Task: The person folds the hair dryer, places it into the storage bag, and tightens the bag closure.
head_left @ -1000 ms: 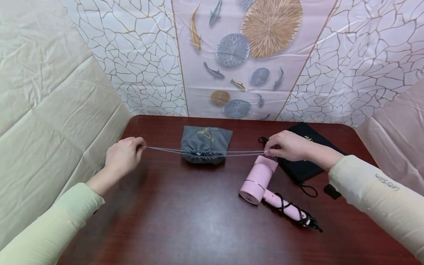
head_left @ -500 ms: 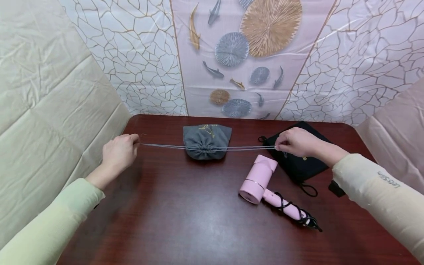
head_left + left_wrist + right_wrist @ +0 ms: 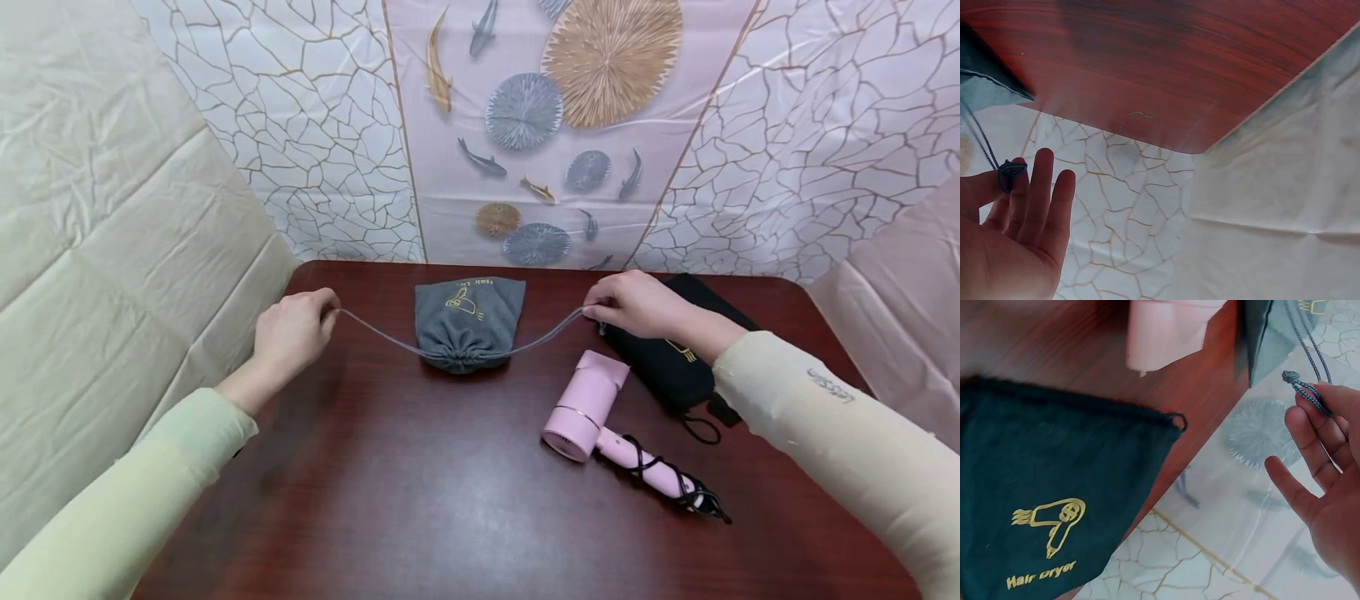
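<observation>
A grey drawstring bag (image 3: 471, 310) with a yellow hair-dryer print lies at the back middle of the table, its mouth gathered into tight folds toward me. From either side of that mouth a grey drawstring (image 3: 384, 335) runs out in a sagging curve. My left hand (image 3: 292, 329) pinches one end; the left wrist view shows its dark knot (image 3: 1011, 170) between thumb and index finger. With thumb and fingertips my right hand (image 3: 633, 304) pinches the other end, whose looped knot (image 3: 1292, 377) sticks out past the fingers in the right wrist view.
A pink hair dryer (image 3: 581, 408), black cord wound round its handle, lies right of the middle. Behind it, partly under my right forearm, is a black drawstring bag (image 3: 663, 371) printed "Hair Dryer". Patterned cloth (image 3: 337, 167) hangs behind the dark red table (image 3: 420, 483).
The drawstring was pulled taut and now hangs slack. Both hands have come inward, the right one more, and slightly up. The bag's front now lies flatter, showing more of its print.
</observation>
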Available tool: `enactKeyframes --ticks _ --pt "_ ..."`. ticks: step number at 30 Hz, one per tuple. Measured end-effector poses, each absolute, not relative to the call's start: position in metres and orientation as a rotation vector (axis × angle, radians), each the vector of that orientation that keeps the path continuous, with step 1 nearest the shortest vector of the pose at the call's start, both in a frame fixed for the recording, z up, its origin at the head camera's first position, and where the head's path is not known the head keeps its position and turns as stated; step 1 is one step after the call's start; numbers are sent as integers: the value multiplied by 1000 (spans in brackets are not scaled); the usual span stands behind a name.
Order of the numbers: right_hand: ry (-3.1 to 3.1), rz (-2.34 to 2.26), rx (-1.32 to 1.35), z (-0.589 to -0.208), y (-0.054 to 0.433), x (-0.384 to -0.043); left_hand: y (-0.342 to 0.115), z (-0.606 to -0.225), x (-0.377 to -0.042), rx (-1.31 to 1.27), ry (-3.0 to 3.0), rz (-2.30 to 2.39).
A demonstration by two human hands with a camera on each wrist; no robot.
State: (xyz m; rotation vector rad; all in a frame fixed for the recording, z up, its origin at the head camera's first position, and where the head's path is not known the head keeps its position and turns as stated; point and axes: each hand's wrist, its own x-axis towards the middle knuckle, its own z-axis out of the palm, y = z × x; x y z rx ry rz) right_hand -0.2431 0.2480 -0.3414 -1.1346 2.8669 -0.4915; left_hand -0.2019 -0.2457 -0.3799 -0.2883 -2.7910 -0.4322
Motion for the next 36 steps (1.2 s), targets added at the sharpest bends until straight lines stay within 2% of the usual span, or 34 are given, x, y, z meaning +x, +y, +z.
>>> enactKeyframes --ticks 22,36 --pt "2845 -596 -1149 -367 182 -274 -194 -401 -238 -351 -2943 -419" --pt "2815 -513 -1032 -359 205 -261 -184 -393 -230 -410 -3026 -322"
